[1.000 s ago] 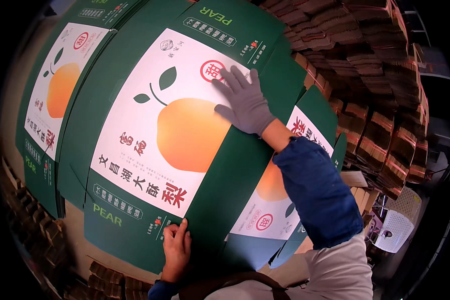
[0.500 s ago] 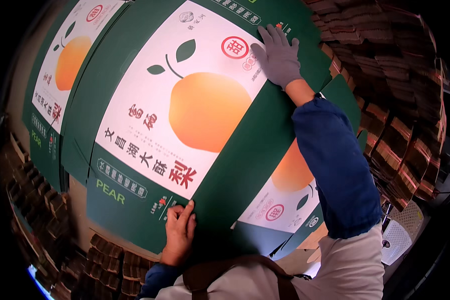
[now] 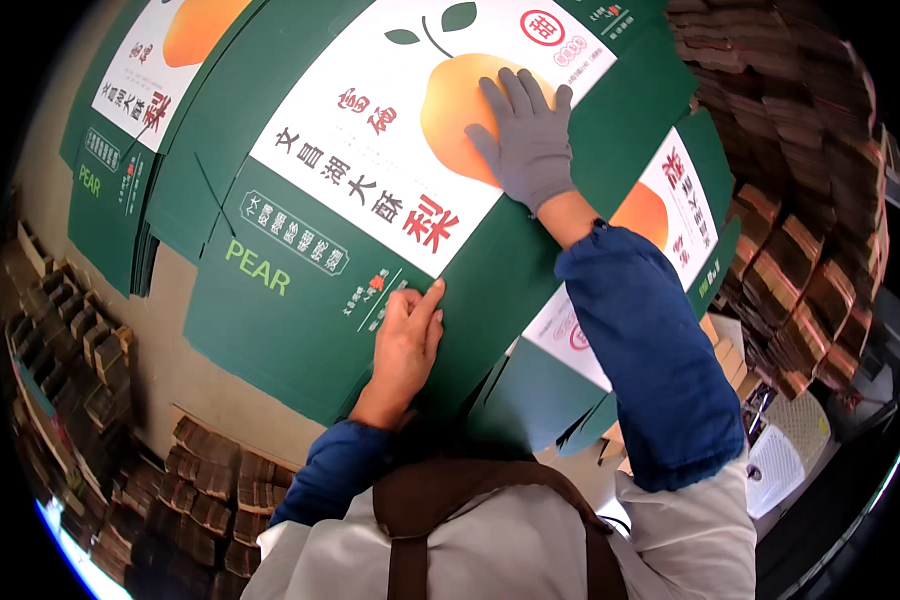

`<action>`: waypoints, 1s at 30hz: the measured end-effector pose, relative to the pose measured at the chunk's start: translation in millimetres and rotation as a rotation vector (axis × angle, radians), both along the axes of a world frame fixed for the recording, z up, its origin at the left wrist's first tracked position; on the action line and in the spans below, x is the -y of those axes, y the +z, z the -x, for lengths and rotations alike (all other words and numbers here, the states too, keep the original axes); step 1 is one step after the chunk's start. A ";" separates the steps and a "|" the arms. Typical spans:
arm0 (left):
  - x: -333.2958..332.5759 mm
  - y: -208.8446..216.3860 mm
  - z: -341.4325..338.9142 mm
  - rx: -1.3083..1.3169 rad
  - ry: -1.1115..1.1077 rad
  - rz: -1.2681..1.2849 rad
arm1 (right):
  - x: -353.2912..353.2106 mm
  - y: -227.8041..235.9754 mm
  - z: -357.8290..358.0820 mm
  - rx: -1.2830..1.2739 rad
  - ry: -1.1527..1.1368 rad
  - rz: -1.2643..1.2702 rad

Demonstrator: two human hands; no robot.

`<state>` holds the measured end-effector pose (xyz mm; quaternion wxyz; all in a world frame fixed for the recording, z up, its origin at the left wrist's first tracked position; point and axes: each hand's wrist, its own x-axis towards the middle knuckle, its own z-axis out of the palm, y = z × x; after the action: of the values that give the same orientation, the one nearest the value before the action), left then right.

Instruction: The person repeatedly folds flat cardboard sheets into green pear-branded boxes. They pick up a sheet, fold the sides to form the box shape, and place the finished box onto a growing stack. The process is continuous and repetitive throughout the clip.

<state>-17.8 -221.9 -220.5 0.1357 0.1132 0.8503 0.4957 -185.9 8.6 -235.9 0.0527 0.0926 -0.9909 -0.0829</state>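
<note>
A flat, unfolded green cardboard carton (image 3: 270,335) lies in front of me, its white panel printed with a large yellow-orange pear. My bare left hand (image 3: 405,335) is at the near flap, by the lower corner of the white panel. Its index finger reaches to the crease there, while the other fingers curl in and appear to pinch the carton at the flap's edge. Flat across the pear print rests my right hand (image 3: 526,135) in a grey glove, fingers spread. Its forearm covers part of the carton's right side panel (image 3: 660,215).
At the left lies a stack of similar green cartons (image 3: 110,210). Bundles of brown cardboard pieces (image 3: 210,465) stand at lower left, and tall stacks of brown cardboard (image 3: 770,130) at right. A white perforated plastic seat (image 3: 775,470) shows at lower right.
My right hand has come from the panel's far right corner down onto the pear print, closer to me. My left hand keeps to the same corner. The whole view has shifted.
</note>
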 end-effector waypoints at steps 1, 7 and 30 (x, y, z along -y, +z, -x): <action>1.1 1.4 -2.1 -0.011 -0.009 -0.024 | 0.8 2.3 -6.5 0.008 -0.033 -0.023; 6.6 2.9 2.2 0.048 -0.058 -0.075 | 81.9 16.5 -61.2 0.137 -0.079 0.079; 149.5 312.4 140.4 -1.076 -0.762 -0.071 | 114.5 7.9 -78.8 0.164 -0.072 0.098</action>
<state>-158.2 -371.4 91.8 -0.1459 0.6425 0.6832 0.3148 -107.1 -105.9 -228.0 -0.0271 0.0609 -0.9974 -0.0284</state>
